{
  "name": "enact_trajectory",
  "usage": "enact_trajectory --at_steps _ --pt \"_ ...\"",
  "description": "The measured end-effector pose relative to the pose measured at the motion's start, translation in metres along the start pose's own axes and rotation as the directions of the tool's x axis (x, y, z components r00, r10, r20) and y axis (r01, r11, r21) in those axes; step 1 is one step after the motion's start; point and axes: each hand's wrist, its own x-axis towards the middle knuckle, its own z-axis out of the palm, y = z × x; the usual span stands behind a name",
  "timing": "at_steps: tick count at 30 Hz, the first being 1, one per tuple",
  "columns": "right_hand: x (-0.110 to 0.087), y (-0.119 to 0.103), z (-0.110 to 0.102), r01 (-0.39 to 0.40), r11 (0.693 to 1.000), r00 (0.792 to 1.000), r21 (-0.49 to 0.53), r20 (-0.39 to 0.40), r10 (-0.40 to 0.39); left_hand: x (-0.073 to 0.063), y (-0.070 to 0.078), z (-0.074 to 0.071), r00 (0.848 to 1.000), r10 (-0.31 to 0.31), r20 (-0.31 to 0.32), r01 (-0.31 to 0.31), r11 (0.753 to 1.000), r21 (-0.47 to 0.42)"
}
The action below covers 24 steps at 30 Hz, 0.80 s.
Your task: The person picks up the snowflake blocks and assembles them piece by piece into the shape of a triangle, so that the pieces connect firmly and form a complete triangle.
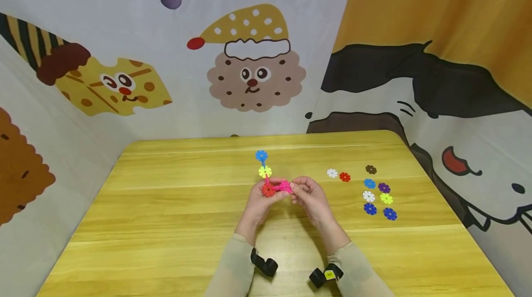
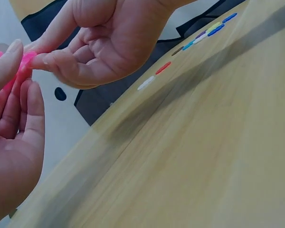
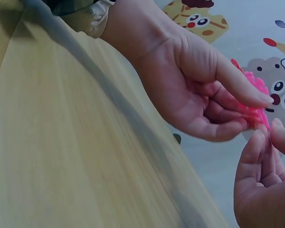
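Observation:
Both hands meet over the middle of the table at a chain of slotted snowflake discs. At its far end is a blue disc [image 1: 261, 155], then a yellow disc [image 1: 265, 172], then a red disc [image 1: 269, 190] beside the left hand. My left hand [image 1: 258, 204] pinches a pink disc [image 1: 285, 187] between thumb and fingers, the thumb lying over its face in the right wrist view. From the right, my right hand [image 1: 311, 197] pinches that pink disc's edge with thumb and fingertips. Fingers hide part of the pink pieces.
Loose discs lie flat on the wooden table [image 1: 166, 223] to the right: a white disc [image 1: 332, 173] and a red one [image 1: 345, 177] nearer the hands, and a group with brown [image 1: 371, 169], purple [image 1: 384, 188] and dark blue [image 1: 389, 214] discs farther right. A cartoon-printed curtain [image 1: 166, 80] stands behind.

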Motion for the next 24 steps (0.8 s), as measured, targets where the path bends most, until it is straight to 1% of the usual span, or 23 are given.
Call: enact_trajectory --at_steps 4,6,8,10,12,13,16,20,24 --pt "0.0 -0.001 -0.008 0.011 1.0 1.0 -0.007 -0.006 -0.011 0.0 0.001 -0.004 1.0 -0.006 0.029 0.005 0.999 0.044" --pt "0.001 -0.003 -0.015 0.015 0.999 1.0 -0.038 -0.006 -0.016 0.0 0.002 -0.006 0.999 0.001 0.046 -0.003 0.999 0.05" --pt "0.001 -0.007 -0.026 0.027 0.993 1.0 -0.111 0.014 -0.026 0.0 0.003 -0.008 0.998 0.006 0.065 -0.009 0.999 0.044" --pt "0.001 -0.012 -0.04 0.05 0.976 0.998 -0.214 0.047 -0.041 0.001 0.004 -0.01 0.997 0.0 0.081 -0.003 0.999 0.041" --pt "0.0 -0.019 -0.056 0.086 0.941 0.994 -0.328 0.087 -0.06 0.0 0.004 -0.011 0.996 -0.013 0.088 0.01 0.999 0.038" --pt "-0.001 -0.022 -0.064 0.105 0.919 0.992 -0.381 0.104 -0.071 0.0 0.004 -0.012 0.996 -0.021 0.089 0.018 0.999 0.036" --pt "-0.005 -0.032 -0.09 0.14 0.852 0.989 -0.504 0.12 -0.091 0.0 0.005 -0.014 0.996 -0.048 0.078 0.045 0.998 0.04" --pt "-0.013 -0.045 -0.122 0.141 0.774 0.99 -0.617 0.079 -0.118 -0.001 0.007 -0.016 0.995 -0.068 0.075 0.065 0.997 0.047" --pt "-0.021 -0.055 -0.151 0.131 0.712 0.988 -0.689 0.034 -0.149 -0.001 0.008 -0.017 0.993 -0.077 0.09 0.072 0.996 0.053"
